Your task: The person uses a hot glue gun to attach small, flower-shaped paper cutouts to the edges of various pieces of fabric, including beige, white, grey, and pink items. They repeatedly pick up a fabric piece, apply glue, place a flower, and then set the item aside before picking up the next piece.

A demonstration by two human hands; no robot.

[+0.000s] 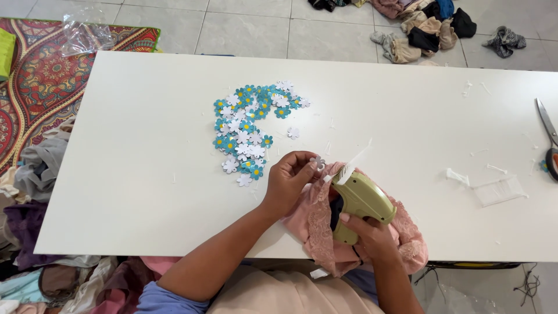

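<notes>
Left hand [289, 177]: we see it pinching a small flower tag [318, 163] against the pink lace garment [317, 224].
Right hand [367, 231]: gripping our green tagging gun [361, 200].
Garment: at the white surface's [145, 174] near edge.

Counted beside the fingers

One green tagging gun [361, 200], one pink lace garment [317, 224] and one flower tag [318, 163] are held at the fingers; several dozen flower tags [247, 131] are heaped just beyond them, and one pair of scissors [547, 136] is seen well apart.

green tagging gun [361, 202], pink lace garment [318, 224], teal-white paper flowers [247, 131]
</notes>
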